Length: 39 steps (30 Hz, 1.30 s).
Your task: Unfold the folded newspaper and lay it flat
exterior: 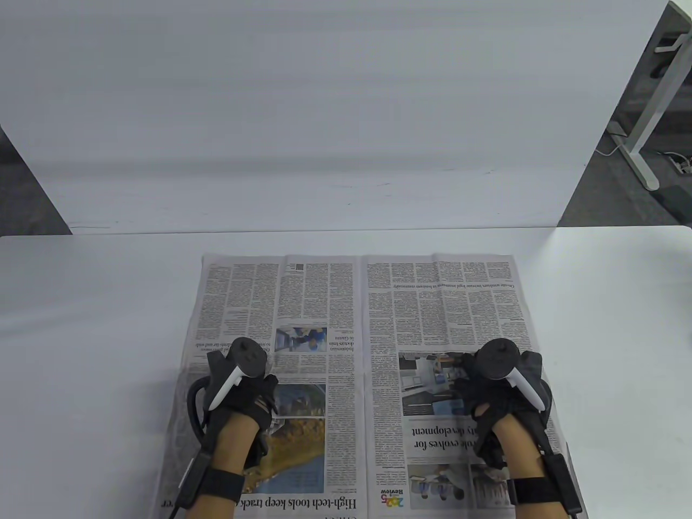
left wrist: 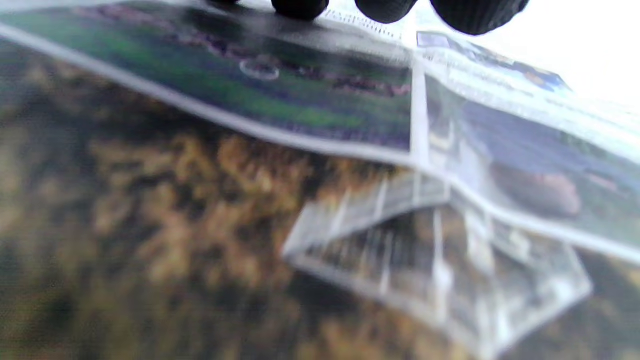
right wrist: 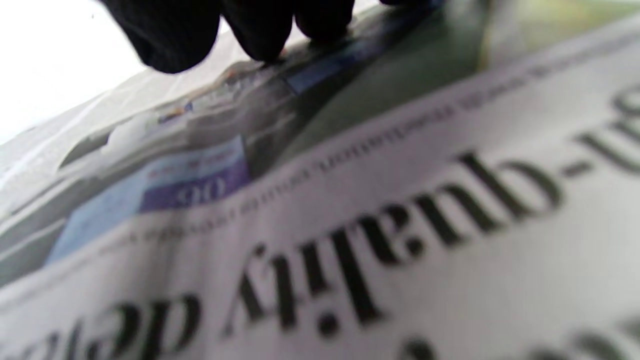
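The newspaper (exterior: 357,324) lies spread open as a two-page sheet on the white table (exterior: 81,324), its centre fold running away from me. My left hand (exterior: 243,389) rests palm down on the left page, over a colour photo. My right hand (exterior: 486,389) rests palm down on the right page, over a photo and a headline. In the left wrist view the fingertips (left wrist: 385,7) touch the paper (left wrist: 250,200) at the top edge. In the right wrist view the fingertips (right wrist: 260,30) press on the printed page (right wrist: 400,225). Neither hand grips anything.
A white board (exterior: 324,108) stands upright along the table's far edge. Bare table lies to the left and right (exterior: 621,324) of the paper. A desk leg (exterior: 643,140) and floor show at the far right.
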Each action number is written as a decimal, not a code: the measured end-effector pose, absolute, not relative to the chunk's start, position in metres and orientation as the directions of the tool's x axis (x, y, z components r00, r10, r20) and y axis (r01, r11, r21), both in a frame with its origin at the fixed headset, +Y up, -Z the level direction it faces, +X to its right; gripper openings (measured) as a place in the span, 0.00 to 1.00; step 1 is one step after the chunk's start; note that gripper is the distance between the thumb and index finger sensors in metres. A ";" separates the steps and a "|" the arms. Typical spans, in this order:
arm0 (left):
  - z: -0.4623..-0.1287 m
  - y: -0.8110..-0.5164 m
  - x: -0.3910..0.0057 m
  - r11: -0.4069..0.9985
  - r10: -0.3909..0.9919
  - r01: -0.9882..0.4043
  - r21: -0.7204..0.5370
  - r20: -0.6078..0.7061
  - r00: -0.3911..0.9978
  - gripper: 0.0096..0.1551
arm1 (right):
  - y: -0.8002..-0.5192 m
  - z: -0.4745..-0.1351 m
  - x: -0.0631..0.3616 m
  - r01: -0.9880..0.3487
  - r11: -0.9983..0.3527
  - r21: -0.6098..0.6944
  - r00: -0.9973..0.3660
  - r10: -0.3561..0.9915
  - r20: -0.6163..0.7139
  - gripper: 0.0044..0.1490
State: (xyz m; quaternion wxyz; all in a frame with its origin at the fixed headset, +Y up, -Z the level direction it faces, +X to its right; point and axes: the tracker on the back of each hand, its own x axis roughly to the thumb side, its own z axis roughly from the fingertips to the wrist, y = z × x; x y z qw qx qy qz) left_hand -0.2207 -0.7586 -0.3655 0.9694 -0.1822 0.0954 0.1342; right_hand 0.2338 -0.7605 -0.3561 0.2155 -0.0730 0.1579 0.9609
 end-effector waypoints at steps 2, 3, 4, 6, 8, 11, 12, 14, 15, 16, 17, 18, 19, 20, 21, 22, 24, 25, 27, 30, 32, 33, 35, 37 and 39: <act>-0.363 -0.753 -0.221 0.894 0.215 -0.292 -0.339 -0.248 0.945 0.39 | -0.755 -0.354 0.233 -0.433 -0.858 0.276 -0.898 0.383 -0.217 0.41; -0.362 -0.750 -0.221 0.894 0.208 -0.288 -0.344 -0.251 0.945 0.39 | -0.752 -0.353 0.233 -0.427 -0.855 0.293 -0.900 0.372 -0.228 0.41; -0.361 -0.748 -0.221 0.892 0.197 -0.280 -0.354 -0.253 0.947 0.39 | -0.749 -0.351 0.232 -0.423 -0.855 0.301 -0.901 0.362 -0.240 0.41; -0.359 -0.744 -0.221 0.878 0.172 -0.272 -0.395 -0.270 0.947 0.39 | -0.743 -0.349 0.231 -0.415 -0.853 0.316 -0.904 0.344 -0.255 0.40; -0.356 -0.738 -0.221 0.858 0.150 -0.268 -0.439 -0.284 0.947 0.39 | -0.736 -0.345 0.231 -0.409 -0.844 0.348 -0.905 0.326 -0.274 0.40; -0.351 -0.735 -0.221 0.830 0.143 -0.287 -0.478 -0.315 0.938 0.38 | -0.732 -0.341 0.230 -0.399 -0.830 0.390 -0.908 0.298 -0.295 0.41; -0.351 -0.733 -0.221 0.834 0.139 -0.285 -0.472 -0.320 0.937 0.38 | -0.732 -0.340 0.229 -0.394 -0.831 0.392 -0.910 0.294 -0.291 0.41; -0.352 -0.730 -0.219 0.856 0.127 -0.265 -0.444 -0.317 0.940 0.37 | -0.729 -0.340 0.229 -0.398 -0.840 0.369 -0.907 0.300 -0.296 0.41; -0.352 -0.725 -0.217 0.872 0.111 -0.243 -0.425 -0.311 0.944 0.37 | -0.723 -0.340 0.228 -0.401 -0.845 0.354 -0.906 0.308 -0.290 0.41; -0.353 -0.719 -0.212 0.877 0.112 -0.230 -0.421 -0.287 0.951 0.37 | -0.715 -0.340 0.226 -0.408 -0.851 0.331 -0.905 0.329 -0.269 0.40; -0.353 -0.713 -0.208 0.879 0.114 -0.223 -0.422 -0.268 0.957 0.37 | -0.708 -0.340 0.224 -0.417 -0.857 0.303 -0.901 0.347 -0.259 0.40; -0.353 -0.704 -0.201 0.889 0.124 -0.217 -0.404 -0.244 0.962 0.37 | -0.697 -0.340 0.220 -0.426 -0.866 0.262 -0.898 0.370 -0.236 0.39; -0.353 -0.697 -0.193 0.903 0.133 -0.212 -0.373 -0.226 0.965 0.37 | -0.689 -0.341 0.215 -0.428 -0.877 0.216 -0.898 0.386 -0.211 0.38; -0.354 -0.689 -0.185 0.919 0.139 -0.202 -0.340 -0.200 0.970 0.37 | -0.681 -0.342 0.209 -0.422 -0.889 0.178 -0.901 0.389 -0.192 0.38; -0.355 -0.683 -0.176 0.931 0.151 -0.198 -0.307 -0.169 0.974 0.38 | -0.675 -0.344 0.202 -0.414 -0.896 0.160 -0.906 0.390 -0.164 0.38; -0.357 -0.677 -0.167 0.940 0.175 -0.209 -0.271 -0.142 0.974 0.38 | -0.670 -0.346 0.193 -0.412 -0.900 0.143 -0.908 0.394 -0.140 0.38; -0.360 -0.670 -0.153 0.943 0.238 -0.255 -0.214 -0.100 0.966 0.38 | -0.669 -0.350 0.176 -0.406 -0.906 0.123 -0.913 0.397 -0.094 0.41; -0.362 -0.667 -0.143 0.937 0.278 -0.286 -0.202 -0.068 0.958 0.39 | -0.668 -0.352 0.165 -0.404 -0.907 0.117 -0.915 0.401 -0.049 0.42; -0.367 -0.666 -0.130 0.937 0.303 -0.302 -0.174 -0.017 0.953 0.39 | -0.674 -0.357 0.147 -0.398 -0.913 0.090 -0.915 0.402 0.022 0.44; -0.376 -0.671 -0.115 0.946 0.300 -0.286 -0.154 0.075 0.951 0.40 | -0.689 -0.364 0.126 -0.349 -0.933 0.086 -0.926 0.358 0.118 0.46; -0.382 -0.680 -0.110 0.937 0.332 -0.312 -0.158 0.116 0.936 0.41 | -0.701 -0.368 0.116 -0.296 -0.947 0.124 -0.938 0.313 0.150 0.48; -0.387 -0.689 -0.108 0.922 0.365 -0.337 -0.190 0.143 0.920 0.41 | -0.710 -0.372 0.113 -0.265 -0.950 0.167 -0.943 0.291 0.158 0.50; -0.396 -0.704 -0.108 0.894 0.401 -0.351 -0.278 0.151 0.903 0.42 | -0.722 -0.377 0.110 -0.259 -0.946 0.197 -0.944 0.291 0.156 0.52; -0.405 -0.719 -0.108 0.880 0.391 -0.328 -0.343 0.133 0.911 0.42 | -0.735 -0.384 0.110 -0.247 -0.937 0.247 -0.948 0.286 0.139 0.53; -0.411 -0.734 -0.109 0.877 0.343 -0.280 -0.389 0.101 0.934 0.43 | -0.746 -0.390 0.111 -0.215 -0.938 0.272 -0.958 0.257 0.126 0.54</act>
